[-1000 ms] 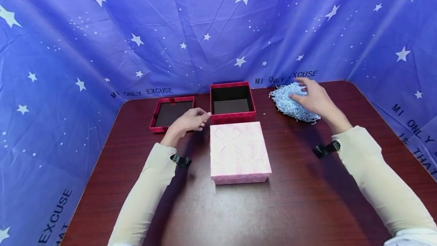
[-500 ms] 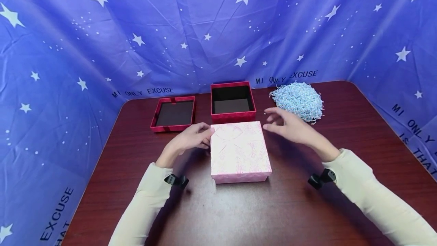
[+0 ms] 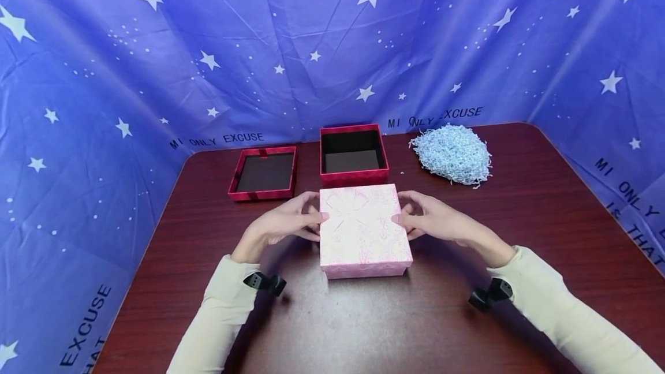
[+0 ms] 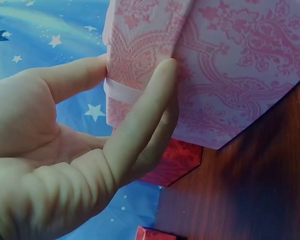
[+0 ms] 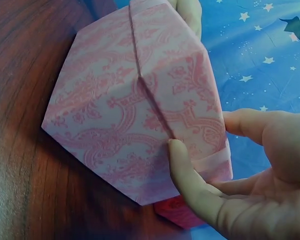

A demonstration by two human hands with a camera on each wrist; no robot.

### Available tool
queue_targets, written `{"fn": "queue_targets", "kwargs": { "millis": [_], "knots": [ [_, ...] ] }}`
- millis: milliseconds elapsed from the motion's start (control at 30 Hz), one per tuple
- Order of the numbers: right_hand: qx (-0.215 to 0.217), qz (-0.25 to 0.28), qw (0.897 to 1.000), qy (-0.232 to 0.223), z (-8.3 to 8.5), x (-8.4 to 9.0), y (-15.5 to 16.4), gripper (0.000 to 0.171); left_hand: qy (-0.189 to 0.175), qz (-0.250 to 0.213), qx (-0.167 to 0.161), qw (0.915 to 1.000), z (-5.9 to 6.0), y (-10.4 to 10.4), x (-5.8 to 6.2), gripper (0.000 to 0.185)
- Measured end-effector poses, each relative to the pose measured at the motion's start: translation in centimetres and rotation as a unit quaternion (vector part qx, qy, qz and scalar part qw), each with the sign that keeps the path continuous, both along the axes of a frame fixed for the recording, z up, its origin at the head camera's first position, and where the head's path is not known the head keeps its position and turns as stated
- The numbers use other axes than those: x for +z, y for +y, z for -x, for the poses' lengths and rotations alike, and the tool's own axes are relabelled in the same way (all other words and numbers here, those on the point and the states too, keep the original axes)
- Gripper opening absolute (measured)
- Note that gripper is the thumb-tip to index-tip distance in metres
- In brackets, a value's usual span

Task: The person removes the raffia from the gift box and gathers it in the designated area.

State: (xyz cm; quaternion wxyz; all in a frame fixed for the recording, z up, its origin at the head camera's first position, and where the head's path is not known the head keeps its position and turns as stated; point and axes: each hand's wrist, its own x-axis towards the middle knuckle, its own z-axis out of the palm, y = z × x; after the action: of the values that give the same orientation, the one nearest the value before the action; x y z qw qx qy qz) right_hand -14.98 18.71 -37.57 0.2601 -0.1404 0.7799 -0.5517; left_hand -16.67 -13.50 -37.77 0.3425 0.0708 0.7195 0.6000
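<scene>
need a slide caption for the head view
Both hands, left hand and right hand, grip the sides of a closed pink box on a dark wooden table.

A closed box (image 3: 365, 229) is sitting on the table (image 3: 467, 316), near the middle. The left hand (image 3: 283, 225) is touching its left side and the right hand (image 3: 433, 221) its right side. Just behind it an open box (image 3: 354, 155) is standing, with a lid (image 3: 263, 173) lying to its left and a heap of shredded paper (image 3: 453, 153) lying to its right.
</scene>
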Motion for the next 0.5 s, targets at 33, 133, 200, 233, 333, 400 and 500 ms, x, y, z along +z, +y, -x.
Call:
{"fn": "queue_targets", "kwargs": {
  "millis": [33, 133, 200, 233, 333, 400, 500],
  "knots": [
    [-0.002, 0.003, 1.0, -0.002, -0.02, -0.06, 0.01, 0.069, -0.002, -0.001, 0.001, 1.0, 0.0, 0.05, 0.05, 0.072],
    [-0.006, 0.005, 1.0, 0.0, -0.02, -0.14, 0.08, 0.068, -0.002, -0.004, -0.001, 1.0, -0.05, 0.21, 0.23, 0.073],
    [-0.006, 0.003, 1.0, 0.002, 0.01, -0.15, 0.18, 0.069, -0.005, -0.006, -0.002, 1.0, -0.07, 0.33, 0.32, 0.073],
    [-0.005, 0.002, 1.0, 0.003, 0.02, -0.15, 0.22, 0.069, -0.005, -0.006, -0.002, 1.0, -0.08, 0.38, 0.34, 0.073],
    [-0.005, 0.0, 1.0, 0.006, 0.08, -0.13, 0.29, 0.07, -0.007, -0.003, 0.001, 1.0, -0.07, 0.52, 0.38, 0.071],
    [-0.004, 0.002, 1.0, 0.006, 0.11, -0.08, 0.29, 0.07, -0.006, -0.001, 0.002, 1.0, -0.07, 0.57, 0.38, 0.07],
    [-0.002, 0.004, 1.0, 0.008, 0.11, 0.04, 0.26, 0.07, -0.005, 0.001, 0.002, 1.0, -0.06, 0.59, 0.4, 0.069]
  ]
}}
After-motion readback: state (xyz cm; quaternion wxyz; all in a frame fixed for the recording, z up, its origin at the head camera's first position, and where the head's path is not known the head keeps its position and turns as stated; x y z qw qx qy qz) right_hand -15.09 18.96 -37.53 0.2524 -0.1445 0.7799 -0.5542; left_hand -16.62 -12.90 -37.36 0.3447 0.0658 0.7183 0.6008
